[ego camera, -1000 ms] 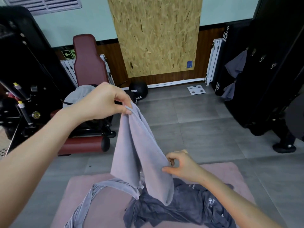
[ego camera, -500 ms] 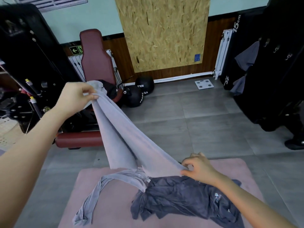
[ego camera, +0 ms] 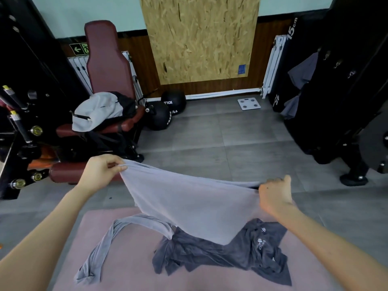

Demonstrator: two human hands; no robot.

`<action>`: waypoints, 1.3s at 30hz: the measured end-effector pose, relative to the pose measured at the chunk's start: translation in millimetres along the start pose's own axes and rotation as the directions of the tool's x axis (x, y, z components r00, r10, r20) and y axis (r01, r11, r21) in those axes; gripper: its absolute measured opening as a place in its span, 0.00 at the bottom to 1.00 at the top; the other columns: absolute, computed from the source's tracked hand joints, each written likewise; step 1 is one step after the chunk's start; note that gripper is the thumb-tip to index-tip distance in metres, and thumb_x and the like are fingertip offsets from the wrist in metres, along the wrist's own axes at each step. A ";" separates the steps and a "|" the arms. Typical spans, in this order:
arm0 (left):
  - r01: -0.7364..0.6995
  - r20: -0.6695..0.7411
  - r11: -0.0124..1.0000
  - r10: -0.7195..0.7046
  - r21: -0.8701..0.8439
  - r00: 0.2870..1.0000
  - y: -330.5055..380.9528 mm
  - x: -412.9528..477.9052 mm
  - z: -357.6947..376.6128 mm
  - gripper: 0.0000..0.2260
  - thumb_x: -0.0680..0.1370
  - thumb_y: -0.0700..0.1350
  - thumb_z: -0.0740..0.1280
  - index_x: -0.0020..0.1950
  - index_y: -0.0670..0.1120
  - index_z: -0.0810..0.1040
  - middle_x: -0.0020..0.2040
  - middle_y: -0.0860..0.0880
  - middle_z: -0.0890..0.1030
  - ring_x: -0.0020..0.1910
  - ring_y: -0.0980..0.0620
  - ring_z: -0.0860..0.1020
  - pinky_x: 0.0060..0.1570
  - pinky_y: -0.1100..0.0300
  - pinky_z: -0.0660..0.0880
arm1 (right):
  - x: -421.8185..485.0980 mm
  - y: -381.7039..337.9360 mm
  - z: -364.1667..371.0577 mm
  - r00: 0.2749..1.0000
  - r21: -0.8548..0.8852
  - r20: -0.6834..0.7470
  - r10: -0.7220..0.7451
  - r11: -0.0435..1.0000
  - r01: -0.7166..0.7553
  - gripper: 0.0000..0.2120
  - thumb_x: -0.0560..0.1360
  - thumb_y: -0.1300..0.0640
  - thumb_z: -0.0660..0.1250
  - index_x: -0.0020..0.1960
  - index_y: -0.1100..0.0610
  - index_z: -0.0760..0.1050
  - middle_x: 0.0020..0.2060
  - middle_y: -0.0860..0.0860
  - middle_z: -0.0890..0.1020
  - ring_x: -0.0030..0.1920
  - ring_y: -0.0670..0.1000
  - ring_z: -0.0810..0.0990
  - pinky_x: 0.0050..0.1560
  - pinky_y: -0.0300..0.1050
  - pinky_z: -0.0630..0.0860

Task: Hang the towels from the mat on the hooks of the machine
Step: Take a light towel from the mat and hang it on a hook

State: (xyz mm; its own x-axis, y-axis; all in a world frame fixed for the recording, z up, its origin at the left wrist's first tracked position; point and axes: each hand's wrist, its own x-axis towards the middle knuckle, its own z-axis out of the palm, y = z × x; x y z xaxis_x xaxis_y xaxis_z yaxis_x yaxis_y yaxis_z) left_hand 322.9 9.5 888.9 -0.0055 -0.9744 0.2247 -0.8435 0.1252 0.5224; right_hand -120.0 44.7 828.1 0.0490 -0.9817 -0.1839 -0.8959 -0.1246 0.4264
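Observation:
I hold a light grey towel stretched out above the pink mat. My left hand pinches its left corner and my right hand grips its right corner. Under it on the mat lie a crumpled dark grey towel and a second light grey towel in a long twisted strip. At the right stands the black machine with small metal hooks. Two grey towels hang on its left side.
A dark red padded seat with a grey-and-black jacket stands at the back left beside a black weight machine. Two black medicine balls and a white scale lie near the wall. Grey tiled floor lies between mat and machine.
My left hand dropped lower and my right hand rose and moved right, so the towel went from hanging slanted to spread wide between both hands. The view tilted down.

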 end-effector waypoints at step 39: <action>0.333 0.356 0.899 -0.224 -0.283 0.907 -22.6 -0.4 -0.9 0.06 0.74 0.31 0.65 0.44 0.40 0.80 0.41 0.45 0.81 0.41 0.51 0.77 0.47 0.61 0.70 | -11.1 94.3 -35.1 0.978 0.987 0.000 -0.210 0.157 0.033 0.20 0.50 0.43 0.82 0.32 0.52 0.77 0.51 0.47 0.79 0.51 0.45 0.78 0.54 0.39 0.71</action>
State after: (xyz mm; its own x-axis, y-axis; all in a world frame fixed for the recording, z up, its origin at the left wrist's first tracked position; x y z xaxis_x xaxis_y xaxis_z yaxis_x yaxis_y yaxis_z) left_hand 342.4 7.2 877.8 -0.0067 -0.9786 -0.2059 -0.6087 -0.1594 0.7772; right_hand -189.5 38.8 901.5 0.2355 -0.9338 -0.2695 -0.5746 0.0898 -0.8135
